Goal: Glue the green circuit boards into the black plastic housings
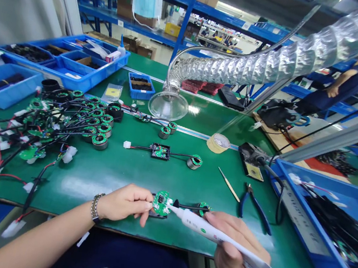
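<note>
From the far left, a shallow light-blue plastic bin [17, 91] stands behind a tangled heap of green circuit boards, black cables and white plugs [37, 108]. The heap spreads to the near edge of the glossy green benchtop [99, 180], where some plugs hang over, perhaps because so many cables won't lie flat.

The left hand [126, 203] comes in low over the bench, thumb and forefinger pinched together on the left edge of a small green circuit board [161, 203], the other fingers curled. Gripping only the edge leaves the face of the board uncovered, tipped up towards the worker. It is just above a black plastic casing [159, 216], partly hidden beneath it.

Farther back, a black rectangular case with a green board inside [161, 151] lies with its cables stretched out to both sides, probably to keep them from snagging. Behind it hangs a clear, cone-shaped plastic hood [168, 105], seemingly placed to draw air from the work area.

The nozzle of a slim white squeeze tube [201, 228] meets the board's right side, touching or nearly so; I can't tell which. The right hand [239, 244] has its fingers closed around the tube's body, slanting it like a pen, I'd guess for a steady tip. Beyond it, blue-handled metal cutters [258, 206] lie loose, within easy reach.
</note>
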`<action>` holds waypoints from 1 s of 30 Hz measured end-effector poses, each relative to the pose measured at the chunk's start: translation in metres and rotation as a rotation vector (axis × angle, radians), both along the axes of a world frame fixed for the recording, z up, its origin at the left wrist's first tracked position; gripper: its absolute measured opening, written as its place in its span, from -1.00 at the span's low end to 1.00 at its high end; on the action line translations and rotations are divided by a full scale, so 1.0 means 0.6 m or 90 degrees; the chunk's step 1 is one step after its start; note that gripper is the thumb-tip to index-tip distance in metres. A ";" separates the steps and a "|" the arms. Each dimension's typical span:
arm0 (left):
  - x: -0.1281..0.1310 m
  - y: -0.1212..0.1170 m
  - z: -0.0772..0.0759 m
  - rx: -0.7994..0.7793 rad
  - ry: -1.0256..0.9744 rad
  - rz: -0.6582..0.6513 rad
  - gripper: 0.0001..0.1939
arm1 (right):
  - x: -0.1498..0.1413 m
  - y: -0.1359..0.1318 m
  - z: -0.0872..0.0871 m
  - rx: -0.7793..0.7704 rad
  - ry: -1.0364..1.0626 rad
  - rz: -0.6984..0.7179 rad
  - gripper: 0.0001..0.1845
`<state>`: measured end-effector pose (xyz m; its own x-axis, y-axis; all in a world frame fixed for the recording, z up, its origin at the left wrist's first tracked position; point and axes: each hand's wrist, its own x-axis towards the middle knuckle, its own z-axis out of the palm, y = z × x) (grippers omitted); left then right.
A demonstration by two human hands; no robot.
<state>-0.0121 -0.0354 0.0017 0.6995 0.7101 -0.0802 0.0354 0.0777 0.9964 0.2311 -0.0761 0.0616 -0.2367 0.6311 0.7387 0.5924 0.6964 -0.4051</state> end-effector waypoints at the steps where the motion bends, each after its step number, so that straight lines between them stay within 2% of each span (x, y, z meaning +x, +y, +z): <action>1: 0.000 0.000 0.000 -0.002 -0.002 0.000 -0.68 | -0.001 0.000 0.000 0.002 -0.007 -0.001 -0.64; 6: 0.000 0.001 -0.002 -0.013 -0.011 -0.003 -0.68 | -0.001 -0.002 0.007 -0.009 -0.047 0.009 -0.65; 12: 0.001 0.001 -0.003 -0.039 -0.026 -0.014 -0.70 | -0.001 -0.008 0.015 -0.021 -0.029 0.056 -0.64; 19: 0.000 0.001 -0.005 -0.061 -0.030 -0.012 -0.72 | 0.005 -0.009 0.024 -0.019 -0.129 0.056 -0.64; 23: 0.000 0.001 -0.008 -0.080 -0.041 -0.016 -0.72 | 0.008 -0.009 0.022 -0.017 -0.108 0.069 -0.64; 30: 0.000 0.001 -0.008 -0.081 -0.060 -0.024 -0.72 | -0.022 0.001 0.024 0.006 -0.107 0.104 -0.62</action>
